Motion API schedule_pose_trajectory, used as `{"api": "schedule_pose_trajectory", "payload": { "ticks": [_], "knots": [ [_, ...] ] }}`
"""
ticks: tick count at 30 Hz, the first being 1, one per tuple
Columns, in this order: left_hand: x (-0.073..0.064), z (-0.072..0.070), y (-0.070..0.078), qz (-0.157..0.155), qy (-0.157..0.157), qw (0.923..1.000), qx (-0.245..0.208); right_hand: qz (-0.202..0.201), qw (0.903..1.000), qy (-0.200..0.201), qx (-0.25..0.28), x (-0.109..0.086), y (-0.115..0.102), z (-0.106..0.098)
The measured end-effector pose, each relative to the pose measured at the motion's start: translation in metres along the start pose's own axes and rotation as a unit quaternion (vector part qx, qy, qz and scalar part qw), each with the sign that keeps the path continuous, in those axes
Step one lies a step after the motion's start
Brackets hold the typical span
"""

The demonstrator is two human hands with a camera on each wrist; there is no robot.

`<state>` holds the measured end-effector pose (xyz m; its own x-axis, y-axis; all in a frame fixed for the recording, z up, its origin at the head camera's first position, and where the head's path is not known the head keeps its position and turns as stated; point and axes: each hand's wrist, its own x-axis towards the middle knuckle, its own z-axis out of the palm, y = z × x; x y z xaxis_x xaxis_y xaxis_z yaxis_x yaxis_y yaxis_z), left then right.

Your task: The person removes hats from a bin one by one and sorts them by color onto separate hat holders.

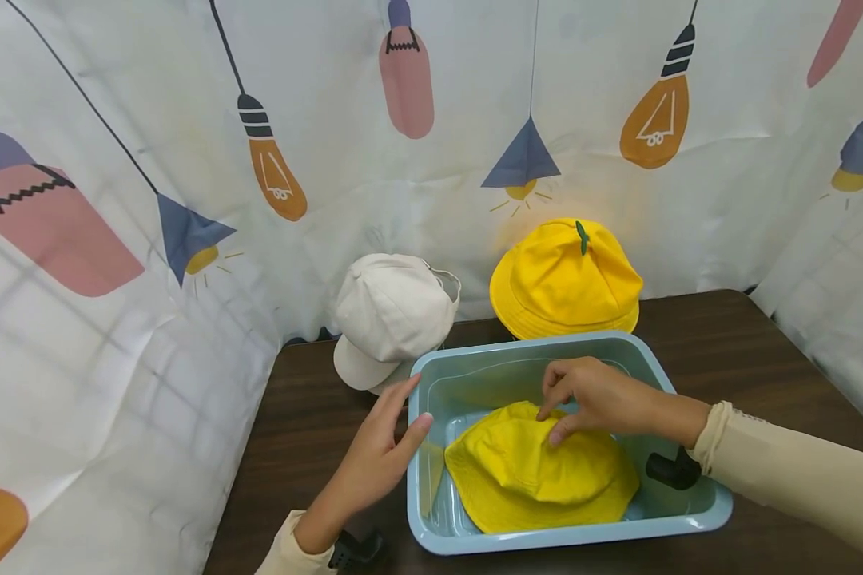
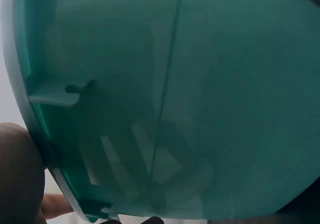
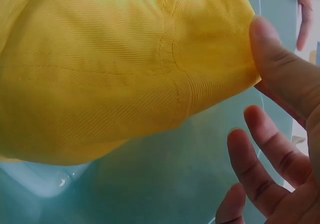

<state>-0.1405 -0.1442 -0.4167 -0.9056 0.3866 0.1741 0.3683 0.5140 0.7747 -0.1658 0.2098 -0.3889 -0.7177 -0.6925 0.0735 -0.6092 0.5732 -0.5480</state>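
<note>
A yellow bucket hat [image 1: 525, 479] lies inside a light blue plastic basin [image 1: 575, 541]. My right hand [image 1: 593, 395] reaches over the basin and pinches the hat's crown between thumb and index finger. The right wrist view shows that thumb [image 3: 272, 54] on the yellow cloth [image 3: 100, 79], with the other fingers [image 3: 255, 169] spread apart from it. At the basin's left rim is my left hand [image 1: 374, 451], fingers extended and thumb apart. In the left wrist view the basin's outer wall [image 2: 240, 94] fills most of the picture, and part of the left hand shows at the rim.
Behind the basin, a white cap [image 1: 395, 307] stands at the left and another yellow hat [image 1: 564, 279] with a green sprout at the right. All rest on a dark wooden table [image 1: 295, 447]. A curtain [image 1: 431, 192] printed with lamps hangs close behind the table.
</note>
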Motion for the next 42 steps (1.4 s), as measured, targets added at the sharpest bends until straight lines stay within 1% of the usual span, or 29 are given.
{"api": "schedule_pose_trajectory", "payload": {
  "ticks": [4,11,13,17,21,26,32,36,42],
  "knots": [
    [-0.002,0.003,-0.001,-0.021,-0.009,0.9997,-0.012,-0.01,0.9999,0.005,-0.004,-0.001,0.0,0.0],
    [-0.003,0.005,-0.001,-0.038,-0.012,0.9986,-0.035,-0.023,0.9994,0.022,0.01,0.0,0.002,0.0],
    [-0.003,0.006,-0.001,-0.043,-0.012,0.9981,-0.042,-0.02,0.9993,0.025,0.02,0.0,0.002,0.0],
    [-0.004,0.007,-0.001,-0.045,-0.01,0.9977,-0.05,-0.017,0.9983,0.036,0.043,-0.002,0.001,-0.002],
    [-0.004,0.007,-0.002,-0.045,-0.008,0.9976,-0.051,-0.015,0.9968,0.051,0.06,-0.005,0.0,-0.01],
    [-0.003,0.007,-0.002,-0.038,-0.006,0.9978,-0.055,-0.026,0.9954,0.074,0.054,-0.008,-0.002,-0.018],
    [-0.002,0.007,-0.003,-0.038,-0.006,0.9977,-0.055,-0.007,0.9944,0.083,0.065,-0.01,-0.006,-0.026],
    [-0.002,0.007,-0.003,-0.04,-0.007,0.9975,-0.058,-0.013,0.9938,0.092,0.061,-0.012,-0.008,-0.031],
    [-0.003,0.008,-0.003,-0.045,-0.007,0.9971,-0.061,-0.014,0.9912,0.117,0.059,-0.016,-0.008,-0.037]
  ]
}}
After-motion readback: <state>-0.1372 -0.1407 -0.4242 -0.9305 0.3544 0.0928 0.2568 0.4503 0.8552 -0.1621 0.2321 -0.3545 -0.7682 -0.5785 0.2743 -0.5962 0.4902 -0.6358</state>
